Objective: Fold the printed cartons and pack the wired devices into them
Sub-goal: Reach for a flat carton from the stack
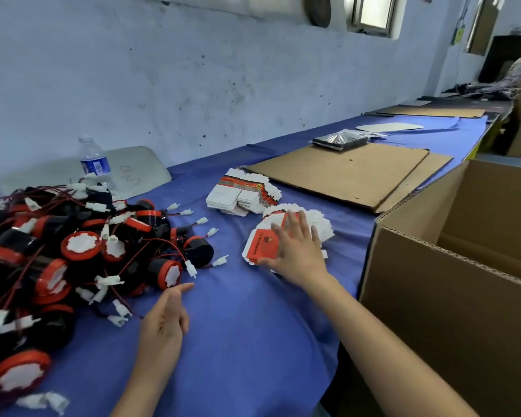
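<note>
Right hand (295, 251) presses flat on fanned cartons (265, 245); left hand (166, 317), loosely curled and holding nothing, hovers beside the device pile (73, 254).

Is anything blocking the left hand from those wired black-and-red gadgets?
Nothing visible does. The left hand is close beside the pile of wired devices, forefinger out toward the nearest one, only blue cloth between.
</note>
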Available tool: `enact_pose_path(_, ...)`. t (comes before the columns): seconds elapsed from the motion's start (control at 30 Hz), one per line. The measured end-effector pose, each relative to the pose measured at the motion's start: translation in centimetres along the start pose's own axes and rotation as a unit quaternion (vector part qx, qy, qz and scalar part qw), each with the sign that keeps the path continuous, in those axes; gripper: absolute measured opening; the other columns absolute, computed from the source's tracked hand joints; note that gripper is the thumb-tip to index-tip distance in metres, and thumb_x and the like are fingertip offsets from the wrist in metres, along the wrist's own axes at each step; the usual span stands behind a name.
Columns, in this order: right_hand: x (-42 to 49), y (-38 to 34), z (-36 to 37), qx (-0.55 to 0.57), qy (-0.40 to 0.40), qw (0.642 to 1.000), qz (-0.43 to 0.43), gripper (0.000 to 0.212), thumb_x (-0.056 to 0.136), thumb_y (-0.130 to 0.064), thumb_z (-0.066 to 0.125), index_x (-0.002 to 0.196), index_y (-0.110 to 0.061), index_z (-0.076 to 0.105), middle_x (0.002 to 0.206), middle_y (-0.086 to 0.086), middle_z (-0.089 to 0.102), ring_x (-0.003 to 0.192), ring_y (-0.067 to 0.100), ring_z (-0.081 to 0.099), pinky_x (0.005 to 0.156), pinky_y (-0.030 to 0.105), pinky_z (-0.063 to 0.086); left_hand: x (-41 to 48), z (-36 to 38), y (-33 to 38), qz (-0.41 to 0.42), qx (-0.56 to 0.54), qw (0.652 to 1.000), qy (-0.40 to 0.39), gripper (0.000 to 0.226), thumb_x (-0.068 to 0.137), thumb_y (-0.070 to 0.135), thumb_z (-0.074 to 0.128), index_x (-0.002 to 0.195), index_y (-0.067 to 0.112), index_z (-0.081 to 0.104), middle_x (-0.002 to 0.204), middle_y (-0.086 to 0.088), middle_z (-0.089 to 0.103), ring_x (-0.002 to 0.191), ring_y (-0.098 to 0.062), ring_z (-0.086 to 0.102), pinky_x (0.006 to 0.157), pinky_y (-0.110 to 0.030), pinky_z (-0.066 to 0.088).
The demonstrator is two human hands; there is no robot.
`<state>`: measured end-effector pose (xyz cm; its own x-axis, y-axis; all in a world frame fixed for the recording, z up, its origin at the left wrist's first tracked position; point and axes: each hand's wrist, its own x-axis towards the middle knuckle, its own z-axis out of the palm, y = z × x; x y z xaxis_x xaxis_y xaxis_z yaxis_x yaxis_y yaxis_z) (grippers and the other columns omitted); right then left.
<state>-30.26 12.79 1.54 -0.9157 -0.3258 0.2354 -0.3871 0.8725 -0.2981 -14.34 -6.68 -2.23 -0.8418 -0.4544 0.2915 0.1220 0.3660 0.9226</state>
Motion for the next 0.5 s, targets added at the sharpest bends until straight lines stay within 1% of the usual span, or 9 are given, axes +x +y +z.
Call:
enact_pose_path(0.03, 0.1, 0.4, 1.5, -0.037, -0.058, 0.998, -0.001, 0.08, 0.086, -0.059, 0.055, 0.152, -0.03, 0.02, 0.162, 0.005, -0.009, 0.147, 0.023, -0.016, 0.117, 0.046, -0.009, 0.0, -0.1, -0.1, 0.0, -0.002, 1.0, 0.001, 0.043, 0.093, 0.05, 0.03, 0.104, 0.029, 0.065, 0.05, 0.004, 0.039, 0.046, -0.005, 0.032, 0.044, -0.016, 0.028)
enact_pose_path(0.07, 0.1, 0.9, 2.5, -0.057, -0.074, 0.996, -0.011, 0.078, 0.089, -0.06, 0.05, 0.153, -0.032, 0.016, 0.162, 0.005, -0.008, 0.148, 0.023, -0.014, 0.117, 0.045, -0.01, 0.0, -0.2, -0.2, 0.0, -0.003, 1.0, 0.001, 0.042, 0.093, 0.05, 0.03, 0.105, 0.03, 0.065, 0.051, 0.003, 0.039, 0.046, -0.006, 0.032, 0.044, -0.016, 0.027)
enact_pose_path(0.1, 0.1, 1.3, 2.9, -0.058, -0.061, 0.996, -0.023, 0.072, 0.092, -0.057, 0.047, 0.153, -0.032, 0.017, 0.163, 0.004, -0.003, 0.149, 0.023, -0.008, 0.118, 0.043, -0.007, 0.0, -0.2, -0.3, 0.0, -0.001, 1.0, -0.001, 0.042, 0.093, 0.05, 0.03, 0.105, 0.031, 0.066, 0.051, 0.003, 0.039, 0.047, -0.007, 0.032, 0.043, -0.016, 0.027)
enact_pose_path(0.17, 0.4, 1.7, 2.4, -0.051, -0.047, 0.997, -0.035, 0.061, 0.097, -0.045, 0.045, 0.152, -0.03, 0.024, 0.162, 0.004, 0.008, 0.149, 0.022, 0.004, 0.118, 0.039, 0.004, 0.1, -0.2, -0.3, 0.004, 0.001, 1.0, -0.006, 0.041, 0.094, 0.05, 0.03, 0.104, 0.032, 0.066, 0.051, 0.003, 0.038, 0.047, -0.007, 0.032, 0.043, -0.016, 0.027)
enact_pose_path(0.23, 0.7, 1.8, 1.3, -0.075, -0.094, 0.992, -0.049, 0.059, 0.098, -0.035, 0.045, 0.152, -0.027, 0.022, 0.162, 0.006, 0.009, 0.149, 0.024, 0.01, 0.117, 0.04, 0.018, 0.2, -0.1, -0.4, 0.004, 0.002, 1.0, -0.006, 0.04, 0.094, 0.049, 0.031, 0.102, 0.031, 0.066, 0.051, 0.004, 0.038, 0.047, -0.006, 0.032, 0.043, -0.016, 0.027)
enact_pose_path(0.3, 0.9, 1.5, 0.1, -0.142, -0.149, 0.976, -0.067, 0.062, 0.098, -0.025, 0.047, 0.153, -0.022, 0.02, 0.161, 0.01, 0.014, 0.146, 0.027, 0.02, 0.11, 0.042, 0.034, 0.3, -0.1, -0.6, 0.002, 0.0, 1.0, -0.009, 0.041, 0.094, 0.049, 0.031, 0.102, 0.03, 0.065, 0.051, 0.004, 0.038, 0.046, -0.005, 0.033, 0.044, -0.014, 0.028)
enact_pose_path(0.33, 0.9, 1.1, -0.5, -0.181, -0.16, 0.967, -0.083, 0.059, 0.097, -0.021, 0.048, 0.151, -0.019, 0.026, 0.157, 0.014, 0.024, 0.141, 0.03, 0.031, 0.104, 0.041, 0.04, 0.3, -0.1, -0.6, 0.001, 0.0, 1.0, -0.01, 0.041, 0.094, 0.049, 0.031, 0.102, 0.03, 0.065, 0.051, 0.004, 0.039, 0.046, -0.005, 0.033, 0.044, -0.014, 0.029)
enact_pose_path(0.4, 1.3, 0.4, -1.7, -0.245, -0.173, 0.947, -0.116, 0.045, 0.094, -0.015, 0.051, 0.139, -0.014, 0.044, 0.138, 0.015, 0.049, 0.121, 0.033, 0.052, 0.091, 0.037, 0.045, 0.4, -0.1, -0.7, -0.001, -0.004, 1.0, -0.01, 0.041, 0.094, 0.05, 0.031, 0.103, 0.03, 0.066, 0.051, 0.005, 0.039, 0.046, -0.005, 0.034, 0.045, -0.013, 0.029)
enact_pose_path(0.5, 2.2, -0.4, -3.5, -0.266, -0.225, 0.929, -0.127, 0.031, 0.092, -0.01, 0.051, 0.122, -0.01, 0.058, 0.118, 0.012, 0.061, 0.105, 0.03, 0.059, 0.081, 0.034, 0.047, 0.4, 0.0, -0.7, -0.001, -0.008, 1.0, -0.006, 0.042, 0.092, 0.052, 0.031, 0.102, 0.031, 0.066, 0.051, 0.005, 0.04, 0.047, -0.005, 0.034, 0.046, -0.014, 0.029)
